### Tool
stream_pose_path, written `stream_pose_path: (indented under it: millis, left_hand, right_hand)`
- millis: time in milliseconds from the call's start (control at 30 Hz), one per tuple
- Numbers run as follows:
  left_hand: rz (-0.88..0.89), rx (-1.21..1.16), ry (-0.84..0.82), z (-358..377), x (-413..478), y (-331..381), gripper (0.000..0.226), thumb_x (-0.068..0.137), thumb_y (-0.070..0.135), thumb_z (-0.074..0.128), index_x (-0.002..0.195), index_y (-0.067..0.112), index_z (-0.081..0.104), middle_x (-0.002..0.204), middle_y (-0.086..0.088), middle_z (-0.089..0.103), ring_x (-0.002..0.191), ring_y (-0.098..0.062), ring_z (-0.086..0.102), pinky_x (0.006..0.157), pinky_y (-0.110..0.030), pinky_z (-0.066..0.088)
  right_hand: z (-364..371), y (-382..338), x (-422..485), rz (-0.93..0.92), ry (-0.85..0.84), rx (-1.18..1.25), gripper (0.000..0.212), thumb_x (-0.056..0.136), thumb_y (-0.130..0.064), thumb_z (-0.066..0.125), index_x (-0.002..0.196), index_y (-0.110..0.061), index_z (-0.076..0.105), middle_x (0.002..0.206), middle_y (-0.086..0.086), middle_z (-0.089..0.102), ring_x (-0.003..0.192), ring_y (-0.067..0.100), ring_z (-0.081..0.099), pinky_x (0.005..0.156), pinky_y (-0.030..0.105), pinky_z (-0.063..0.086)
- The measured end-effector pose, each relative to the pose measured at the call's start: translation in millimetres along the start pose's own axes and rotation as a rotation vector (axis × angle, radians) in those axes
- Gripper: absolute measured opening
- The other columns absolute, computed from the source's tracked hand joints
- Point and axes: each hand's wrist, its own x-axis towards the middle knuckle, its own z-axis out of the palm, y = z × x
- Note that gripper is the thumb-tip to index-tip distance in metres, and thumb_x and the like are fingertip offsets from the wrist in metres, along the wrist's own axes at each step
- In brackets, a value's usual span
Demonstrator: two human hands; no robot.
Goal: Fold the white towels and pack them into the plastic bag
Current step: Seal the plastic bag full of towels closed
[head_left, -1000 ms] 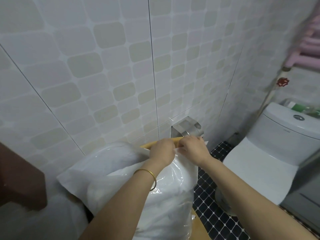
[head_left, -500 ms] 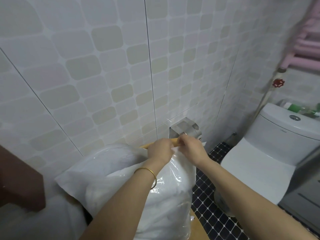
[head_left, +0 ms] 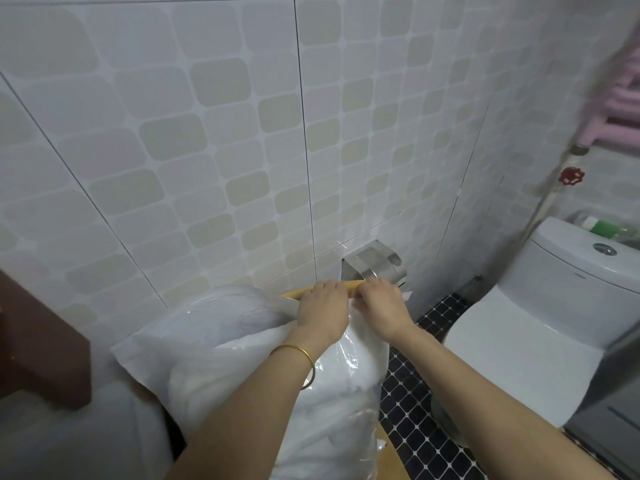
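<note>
Towels (head_left: 332, 403) in bag (head_left: 194, 344), toilet (head_left: 540, 327) right.

Bare forearms (head_left: 242, 414), one gold bangle (head_left: 310, 360)
The bangle (thin, plain, smooth) rings the wrist of the left hand (head_left: 323, 313).

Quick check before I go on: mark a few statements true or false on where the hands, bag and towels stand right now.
1. The left hand and right hand both hold the top edge of the bag. True.
2. The bangle is on the right wrist. False: it is on the left wrist.
3. White towels are inside the bag. True: they show through the plastic.
4. The toilet lid is up. False: it is down.
</note>
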Motion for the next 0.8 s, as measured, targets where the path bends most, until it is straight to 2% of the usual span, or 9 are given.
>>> stream_pose_path:
  millis: [233, 400, 600, 800]
  left_hand:
    - [-0.062, -0.089, -0.080, -17.0, 3.9, -5.1, 0.024, 0.096, 0.019, 0.049, 0.119, 0.012, 0.053, 0.124, -0.008, 0.053, 0.118, -0.028, 0.047, 0.092, -0.036, 0.040]
    - [-0.095, -0.119, -0.120, -26.8, 1.4, -19.6, 0.019, 0.093, 0.020, 0.052, 0.110, 0.015, 0.059, 0.120, -0.008, 0.057, 0.115, -0.028, 0.050, 0.092, -0.037, 0.042]
    - [-0.112, -0.165, -0.088, -23.3, -4.4, -18.1, 0.021, 0.092, 0.021, 0.053, 0.111, 0.013, 0.059, 0.119, -0.009, 0.059, 0.113, -0.030, 0.053, 0.089, -0.037, 0.043]
    - [-0.099, -0.237, -0.043, -21.1, -4.4, -17.9, 0.010, 0.088, 0.022, 0.059, 0.096, 0.018, 0.064, 0.110, -0.005, 0.063, 0.108, -0.027, 0.055, 0.084, -0.034, 0.043]
  right_hand:
    - [-4.5, 0.9, 1.8, 0.019, -0.024, -0.003, 0.014, 0.090, -0.017, 0.047, 0.092, -0.014, 0.061, 0.100, 0.004, 0.058, 0.102, 0.026, 0.051, 0.072, 0.030, 0.025]
    - [-10.0, -2.2, 3.5, 0.025, -0.033, 0.073, 0.011, 0.085, -0.023, 0.054, 0.089, -0.024, 0.065, 0.097, -0.002, 0.059, 0.100, 0.021, 0.051, 0.072, 0.028, 0.027]
    - [-8.2, -10.5, 6.4, 0.005, -0.057, 0.073, 0.013, 0.086, -0.021, 0.051, 0.087, -0.023, 0.064, 0.099, 0.000, 0.061, 0.100, 0.022, 0.054, 0.074, 0.028, 0.027]
    - [-8.8, -9.6, 3.0, -0.017, -0.073, 0.034, 0.013, 0.090, -0.019, 0.048, 0.091, -0.020, 0.061, 0.102, 0.002, 0.060, 0.102, 0.023, 0.052, 0.074, 0.028, 0.025]
